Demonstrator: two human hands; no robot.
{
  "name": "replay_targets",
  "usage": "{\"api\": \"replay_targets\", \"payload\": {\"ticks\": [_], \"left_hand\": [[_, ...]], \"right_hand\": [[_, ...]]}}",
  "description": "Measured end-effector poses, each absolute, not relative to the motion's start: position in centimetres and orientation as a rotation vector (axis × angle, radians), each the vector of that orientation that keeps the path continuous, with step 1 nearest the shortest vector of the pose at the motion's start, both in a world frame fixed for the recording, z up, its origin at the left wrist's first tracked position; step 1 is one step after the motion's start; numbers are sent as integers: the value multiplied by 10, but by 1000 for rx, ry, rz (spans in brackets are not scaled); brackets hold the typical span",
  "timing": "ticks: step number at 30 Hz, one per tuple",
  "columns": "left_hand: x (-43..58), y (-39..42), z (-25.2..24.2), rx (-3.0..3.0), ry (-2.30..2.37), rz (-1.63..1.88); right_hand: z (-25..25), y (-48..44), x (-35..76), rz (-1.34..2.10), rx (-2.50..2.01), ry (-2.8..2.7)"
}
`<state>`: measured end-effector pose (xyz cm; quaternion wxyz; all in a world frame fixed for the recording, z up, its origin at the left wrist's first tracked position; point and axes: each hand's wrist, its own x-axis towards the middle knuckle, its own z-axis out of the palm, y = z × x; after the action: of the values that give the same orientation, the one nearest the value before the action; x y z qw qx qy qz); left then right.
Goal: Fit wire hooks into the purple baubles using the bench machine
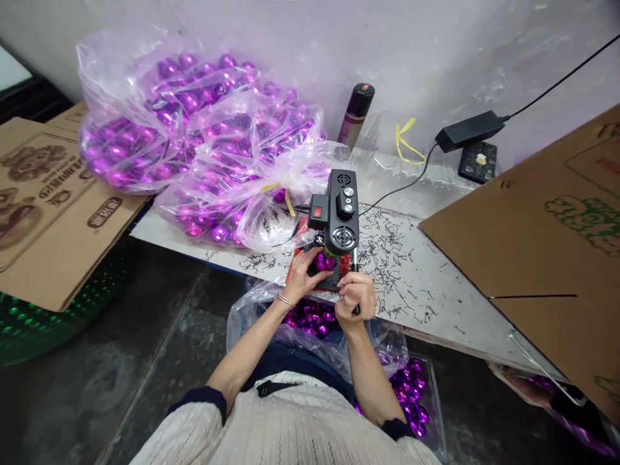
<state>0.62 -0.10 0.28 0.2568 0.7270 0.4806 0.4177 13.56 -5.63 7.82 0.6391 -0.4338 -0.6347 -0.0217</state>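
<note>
A shiny purple ball ornament (324, 261) sits beneath the head of a small black machine (343, 210) with a red switch. My left hand (304, 274) has its thumb and fingers closed around the ornament's near and left side. My right hand (356, 298) is wrapped round the machine's lever handle (355, 265), on the right side. A red and black base (332, 283) shows under the machine. More purple ornaments (312, 318) lie in an open plastic bag across the lap, just below my hands.
Clear bags of purple balls (203, 148) fill the table's left rear. Dark short bits litter the white tabletop (407, 271). Behind stand a spray can (357, 115) and a power adapter (469, 130). Cardboard boxes (542, 245) flank the right, with flattened cardboard (53, 213) at left.
</note>
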Motion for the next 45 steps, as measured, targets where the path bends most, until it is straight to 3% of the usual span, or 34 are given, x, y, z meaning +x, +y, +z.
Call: {"api": "replay_targets", "payload": {"ticks": [18,28,31,34,36,41,45], "left_hand": [[11,0,-4,1954,1273,1229],[-6,-40,-2,1998,1167,1426],[-25,-83,-21,2305,984,1255],[-39,-115,-46,2496,1073,1018],[-42,-118,-53,2530,1162,1039],[-41,-28,-4,2325,1387,1332],[-45,98,50,1861,1949,1108]], "right_hand": [[48,-48,135,-98,-944,-1430],[130,-48,136,-11,-1010,-1377],[127,-50,137,-22,-990,-1423],[113,-52,139,-36,-973,-1450],[107,-53,139,-36,-973,-1460],[102,-54,139,-19,-986,-1449],[103,-55,138,-25,-989,-1452]]}}
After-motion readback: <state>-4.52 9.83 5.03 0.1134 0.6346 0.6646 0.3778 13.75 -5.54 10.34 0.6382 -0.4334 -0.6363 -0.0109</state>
